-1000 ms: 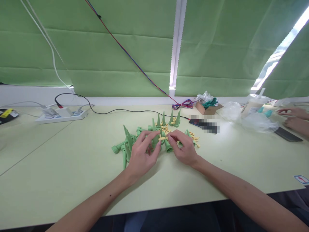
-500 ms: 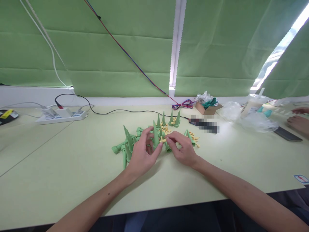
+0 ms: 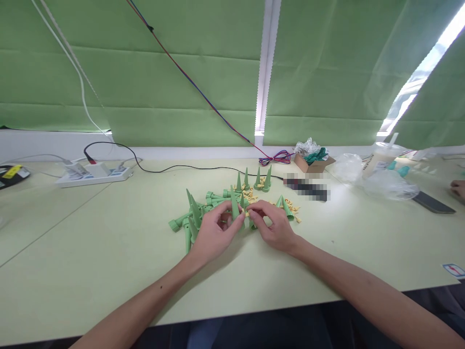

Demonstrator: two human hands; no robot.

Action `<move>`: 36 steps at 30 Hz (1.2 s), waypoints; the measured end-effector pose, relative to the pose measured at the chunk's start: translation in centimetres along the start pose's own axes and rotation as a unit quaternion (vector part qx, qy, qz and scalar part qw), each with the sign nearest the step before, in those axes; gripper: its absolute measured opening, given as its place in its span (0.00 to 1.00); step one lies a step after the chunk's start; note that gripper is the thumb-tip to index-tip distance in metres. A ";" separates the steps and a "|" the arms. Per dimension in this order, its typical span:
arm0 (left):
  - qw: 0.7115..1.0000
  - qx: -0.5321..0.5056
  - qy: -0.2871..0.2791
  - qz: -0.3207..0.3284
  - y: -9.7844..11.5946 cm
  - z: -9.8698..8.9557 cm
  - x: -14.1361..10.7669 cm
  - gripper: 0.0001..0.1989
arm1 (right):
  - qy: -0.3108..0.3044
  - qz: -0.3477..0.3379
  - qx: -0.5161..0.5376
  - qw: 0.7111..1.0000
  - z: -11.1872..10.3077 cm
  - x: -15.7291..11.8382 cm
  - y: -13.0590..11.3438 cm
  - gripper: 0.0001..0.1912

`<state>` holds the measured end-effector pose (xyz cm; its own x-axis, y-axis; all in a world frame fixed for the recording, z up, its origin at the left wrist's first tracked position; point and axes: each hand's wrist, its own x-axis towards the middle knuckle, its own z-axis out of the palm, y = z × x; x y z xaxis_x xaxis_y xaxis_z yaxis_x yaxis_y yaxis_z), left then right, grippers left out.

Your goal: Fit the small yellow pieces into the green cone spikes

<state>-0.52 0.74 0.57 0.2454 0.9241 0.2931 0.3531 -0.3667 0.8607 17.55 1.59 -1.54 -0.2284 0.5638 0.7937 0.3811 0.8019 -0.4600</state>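
My left hand (image 3: 218,228) is closed around a green plastic cone (image 3: 235,203) that points upward, its thumb at the lower side. A small yellow plastic piece (image 3: 247,214) is pinched by my right hand (image 3: 274,224), right against the cone. My fingers hide most of the yellow piece and the exact contact. Left of my hands lies a heap of green spikes (image 3: 195,213), some upright, some on their sides. Behind my fingers is a pile of small yellow pieces (image 3: 248,195). More yellow pieces (image 3: 295,209) lie beside green cones (image 3: 286,208) to the right.
Several green cones (image 3: 267,180) stand farther back. A power strip (image 3: 95,175) sits at the left, its black cable crossing the table. At the right are a small cardboard box (image 3: 313,164), a drink cup (image 3: 379,157), a dark phone-like slab (image 3: 434,202) and another person's hand (image 3: 458,188).
My left fingers have closed in more around the cone, and the yellow piece is now more covered between both hands. The other person's hand has moved toward the right edge.
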 end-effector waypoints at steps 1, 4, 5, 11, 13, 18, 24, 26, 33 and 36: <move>1.000 -0.004 -0.002 -0.003 0.0 0.0 0.0 0.12 | 0.000 -0.001 0.000 1.000 0.0 0.0 0.0 0.06; 1.000 -0.015 -0.008 -0.010 -0.1 -0.1 0.0 0.12 | -0.002 0.000 -0.003 1.000 0.0 -0.1 0.0 0.06; 1.000 -0.018 -0.009 -0.012 -0.1 -0.1 0.0 0.12 | -0.003 0.000 -0.005 1.000 0.1 -0.1 0.0 0.06; 0.999 -0.031 -0.013 -0.018 -0.1 -0.1 0.0 0.12 | -0.007 -0.001 -0.009 1.000 0.0 0.0 0.0 0.07; 0.999 -0.038 -0.013 -0.018 -0.2 -0.1 0.0 0.12 | -0.007 0.001 -0.005 1.000 0.0 0.0 0.0 0.07; 0.998 -0.065 -0.011 -0.018 -0.2 -0.1 0.0 0.13 | -0.012 0.002 0.017 1.000 -0.1 0.0 0.1 0.04; 0.997 -0.074 -0.019 -0.024 -0.1 -0.2 0.1 0.13 | -0.017 -0.005 0.028 0.999 -0.1 0.0 0.3 0.05; 0.997 -0.074 -0.021 -0.023 -0.1 -0.2 0.1 0.12 | -0.019 -0.004 0.028 0.999 -0.1 0.0 0.4 0.05; 0.997 -0.069 -0.032 -0.016 -0.1 -0.1 0.1 0.11 | -0.030 0.000 0.018 0.999 -0.2 0.0 0.5 0.05; 0.997 -0.068 -0.033 -0.011 0.0 -0.1 0.2 0.11 | -0.035 0.004 0.014 0.999 -0.3 0.0 0.5 0.06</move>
<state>-0.60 0.90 0.67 0.2999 0.9207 0.2496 0.2336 -0.3245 0.9166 18.01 1.95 -1.66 -0.2887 0.5818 0.7604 0.3575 0.8022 -0.4781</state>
